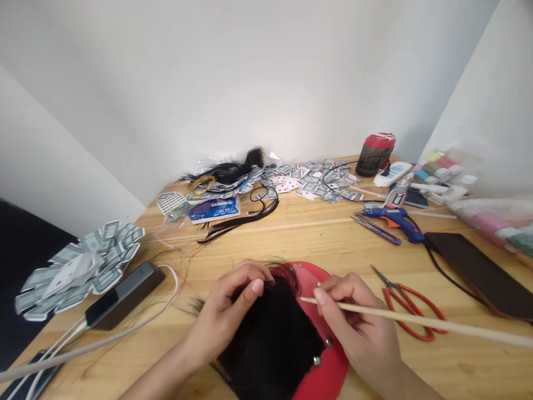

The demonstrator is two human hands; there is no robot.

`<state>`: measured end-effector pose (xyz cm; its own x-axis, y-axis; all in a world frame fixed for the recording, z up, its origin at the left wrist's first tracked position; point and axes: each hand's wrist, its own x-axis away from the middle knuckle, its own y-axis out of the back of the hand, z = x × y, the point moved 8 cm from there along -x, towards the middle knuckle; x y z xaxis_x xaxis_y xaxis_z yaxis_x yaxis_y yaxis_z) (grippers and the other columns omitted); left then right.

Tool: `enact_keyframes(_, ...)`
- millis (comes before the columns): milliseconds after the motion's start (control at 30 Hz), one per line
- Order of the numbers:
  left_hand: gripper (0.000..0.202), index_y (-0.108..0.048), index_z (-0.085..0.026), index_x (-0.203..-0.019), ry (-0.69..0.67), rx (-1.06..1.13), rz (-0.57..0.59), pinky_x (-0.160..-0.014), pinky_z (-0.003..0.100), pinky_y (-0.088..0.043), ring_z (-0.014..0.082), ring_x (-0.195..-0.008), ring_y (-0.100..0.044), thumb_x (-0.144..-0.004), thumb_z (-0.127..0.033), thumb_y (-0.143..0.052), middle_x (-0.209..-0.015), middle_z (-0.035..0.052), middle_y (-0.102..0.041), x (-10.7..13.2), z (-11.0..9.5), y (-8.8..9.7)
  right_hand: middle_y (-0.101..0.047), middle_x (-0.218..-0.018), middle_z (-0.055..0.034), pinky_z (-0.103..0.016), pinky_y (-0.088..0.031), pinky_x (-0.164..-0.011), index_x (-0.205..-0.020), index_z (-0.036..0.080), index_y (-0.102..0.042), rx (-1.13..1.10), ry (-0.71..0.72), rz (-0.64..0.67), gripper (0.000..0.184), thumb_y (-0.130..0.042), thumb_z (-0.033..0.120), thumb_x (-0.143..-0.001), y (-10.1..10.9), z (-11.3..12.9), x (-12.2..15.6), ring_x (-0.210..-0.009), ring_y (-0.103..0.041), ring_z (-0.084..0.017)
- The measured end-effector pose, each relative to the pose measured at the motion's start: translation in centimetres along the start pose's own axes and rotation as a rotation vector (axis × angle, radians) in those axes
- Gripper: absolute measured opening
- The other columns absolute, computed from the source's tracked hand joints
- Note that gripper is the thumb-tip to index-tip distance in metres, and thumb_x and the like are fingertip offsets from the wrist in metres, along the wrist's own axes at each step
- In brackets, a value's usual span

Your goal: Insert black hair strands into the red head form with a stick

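Note:
A patch of black hair lies over a red rounded base, with silvery round-headed pins along its right edge. My left hand rests on the patch's upper left, thumb and fingers closed on some of the hair. Loose strands spread over the red surface near its top. In my right hand is a long, thin wooden stick, gripped near its narrow end. Its tip points left, just beside the hair's right edge. The stick's other end runs out of view at the right.
Red-handled scissors lie right of my right hand. Beyond are a blue glue gun, purple snips and a dark flat slab. Playing cards litter the back; a power bank with white cables sits left.

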<state>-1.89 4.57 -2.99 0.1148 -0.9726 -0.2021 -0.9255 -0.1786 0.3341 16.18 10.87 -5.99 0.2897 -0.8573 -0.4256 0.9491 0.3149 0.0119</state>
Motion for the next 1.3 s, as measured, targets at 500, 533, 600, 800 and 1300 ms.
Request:
enact_keyframes(500,0.034,-0.050,-0.019,-0.070,-0.071,-0.184,-0.180,-0.060,0.023,-0.038,0.0123,-0.063,-0.051,-0.100,-0.032,-0.043,-0.066,-0.0010,-0.053,1.3,-2.6,1.6,-0.061,-0.057,0.0008,-0.023,-0.048,-0.047,-0.063,0.024,-0.058,0.165,-0.268,0.135,0.036,-0.066,0.050,-0.086,0.7,-0.9,-1.3,-0.051,-0.058,-0.016)
enact_keyframes(533,0.034,-0.051,-0.019,-0.069,-0.051,-0.184,-0.169,-0.060,0.022,-0.038,0.0121,-0.063,-0.051,-0.100,-0.032,-0.044,-0.066,-0.0013,-0.053,1.2,-2.3,1.6,-0.061,-0.057,0.0010,-0.023,-0.047,-0.049,-0.063,0.024,-0.058,0.142,-0.297,0.120,0.036,-0.067,0.051,-0.085,0.6,-0.9,-1.2,-0.052,-0.057,-0.016)
enact_keyframes(600,0.034,-0.051,-0.019,-0.069,-0.020,-0.192,-0.134,-0.060,0.022,-0.037,0.0118,-0.063,-0.051,-0.100,-0.033,-0.046,-0.065,-0.0020,-0.053,1.0,-1.9,1.3,-0.061,-0.057,0.0017,-0.023,-0.045,-0.051,-0.063,0.024,-0.058,0.094,-0.329,0.084,0.035,-0.068,0.050,-0.085,0.5,-0.8,-1.1,-0.053,-0.056,-0.015)
enact_keyframes(800,0.034,-0.053,-0.019,-0.071,0.023,-0.240,-0.138,-0.061,0.022,-0.037,0.0116,-0.064,-0.049,-0.100,-0.034,-0.045,-0.066,-0.0028,-0.052,0.9,-1.5,1.2,-0.056,-0.060,0.0029,-0.023,-0.040,-0.049,-0.067,0.023,-0.055,0.052,-0.167,0.094,0.031,-0.062,0.038,-0.093,0.1,-0.2,-1.1,-0.052,-0.051,-0.012)
enact_keyframes(1300,0.023,-0.065,-0.023,-0.085,-0.021,-0.139,-0.172,-0.072,0.022,-0.045,0.0122,-0.076,-0.062,-0.100,-0.031,-0.050,-0.079,-0.0012,-0.065,2.0,-1.0,0.1,-0.056,-0.066,0.0035,-0.022,-0.042,-0.047,-0.076,0.025,-0.046,0.224,0.089,0.224,0.023,-0.053,0.022,-0.097,-0.3,0.8,-1.1,-0.054,-0.055,-0.013)
